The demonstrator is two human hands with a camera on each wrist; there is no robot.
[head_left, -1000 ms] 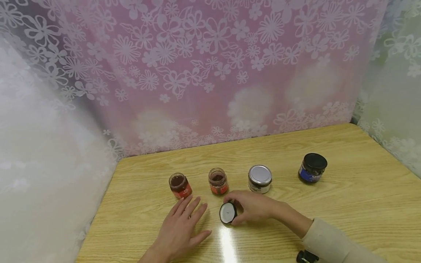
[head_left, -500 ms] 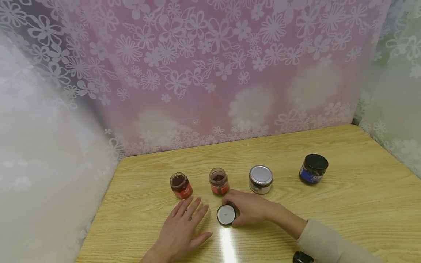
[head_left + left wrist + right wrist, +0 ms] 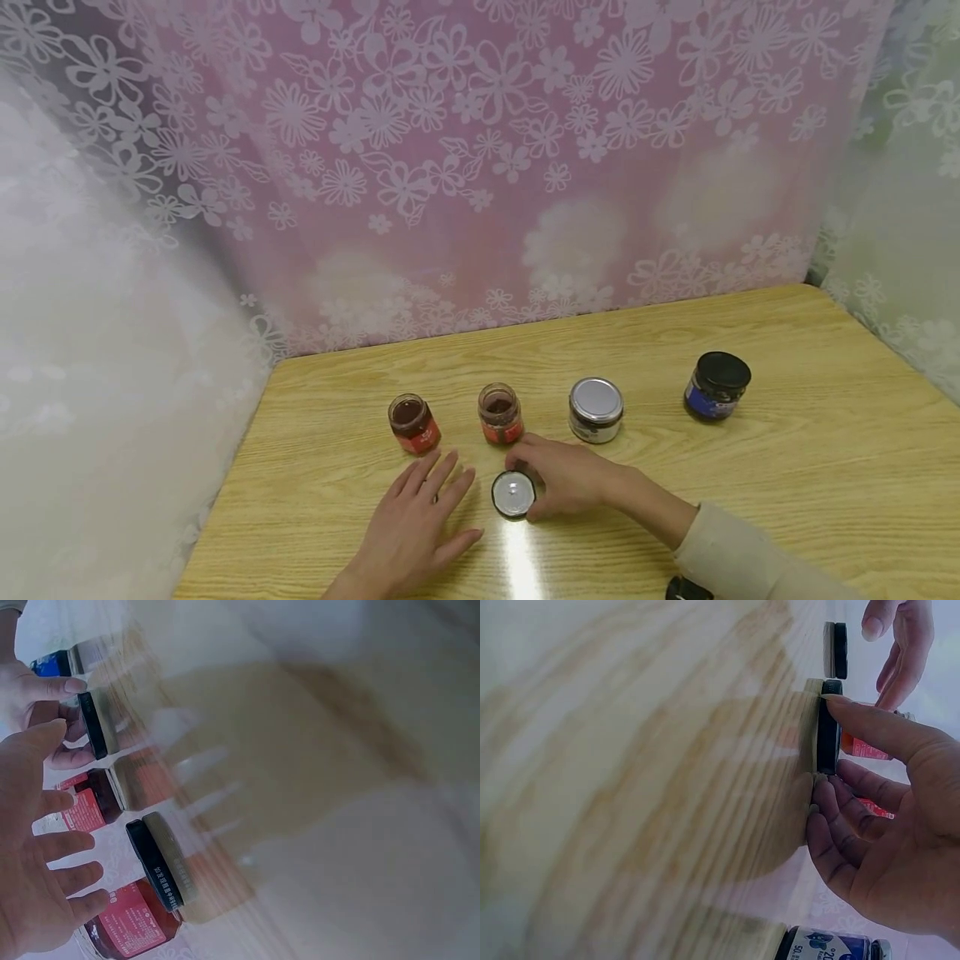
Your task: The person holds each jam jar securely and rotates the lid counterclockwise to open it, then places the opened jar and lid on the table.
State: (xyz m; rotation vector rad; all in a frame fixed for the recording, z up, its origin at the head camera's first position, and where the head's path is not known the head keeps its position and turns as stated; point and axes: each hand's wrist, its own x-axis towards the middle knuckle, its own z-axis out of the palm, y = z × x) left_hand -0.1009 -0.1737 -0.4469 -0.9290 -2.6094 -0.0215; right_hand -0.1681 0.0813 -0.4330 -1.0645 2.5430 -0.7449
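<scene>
My right hand pinches a round jar lid between thumb and fingers, its pale inner side facing up. The right wrist view shows the lid's black edge low against the tabletop. My left hand is spread palm down with fingers extended. A second black lid lies on the table by it, mostly hidden under that hand in the head view. Just beyond the left fingertips stands an uncapped red-labelled jar with dark red contents. Another uncapped red-labelled jar stands behind the held lid.
To the right stands a jar with a silver lid. Farther right is a black-lidded jar with a blue label. The wooden table ends at a pink floral curtain. A black object shows below the right sleeve.
The lid in my right hand has gone from tilted to level and shifted slightly left and toward me. My left hand has stayed almost in place.
</scene>
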